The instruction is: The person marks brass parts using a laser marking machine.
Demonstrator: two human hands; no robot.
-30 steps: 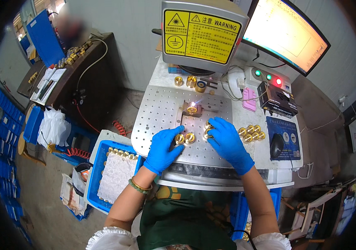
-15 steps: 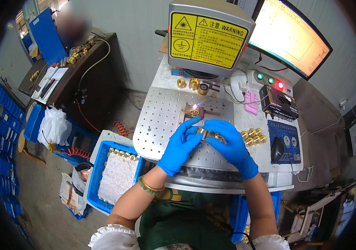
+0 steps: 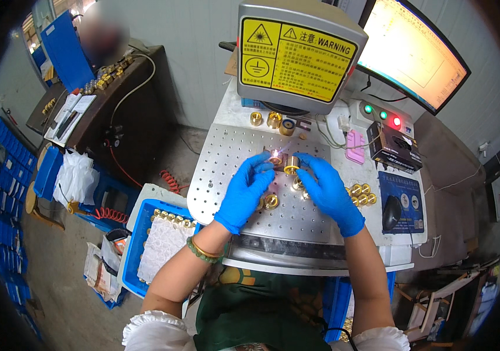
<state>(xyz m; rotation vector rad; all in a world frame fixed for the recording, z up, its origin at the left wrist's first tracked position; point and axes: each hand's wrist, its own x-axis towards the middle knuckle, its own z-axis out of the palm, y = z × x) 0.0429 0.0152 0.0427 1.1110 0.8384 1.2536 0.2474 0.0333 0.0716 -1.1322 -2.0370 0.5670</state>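
A short brass ring (image 3: 276, 157) sits under a bright glow on the work plate (image 3: 215, 169), below the machine head. Beside it my left hand (image 3: 244, 190), in a blue glove, reaches in with curved fingers and thumb apart; its fingertips are at the ring's left side, and I cannot tell if they touch. My right hand (image 3: 327, 193), also gloved in blue, pinches a brass fitting (image 3: 291, 165) just right of the glowing ring. Loose brass rings (image 3: 271, 202) lie between my hands on the plate, and another shiny one (image 3: 299, 183) is partly hidden by my right fingers.
The grey machine head (image 3: 299, 52) overhangs the plate. Several brass fittings (image 3: 363, 198) stand right of it, near a mouse (image 3: 391, 212) and a black box (image 3: 395, 146). More fittings (image 3: 274, 120) stand behind. At lower left is a blue crate (image 3: 136, 257); a monitor (image 3: 416, 50) is at upper right.
Both hands have moved apart and farther toward the glowing ring. The right hand now has a brass fitting beside it. Brass rings once covered by my hands now show on the plate.
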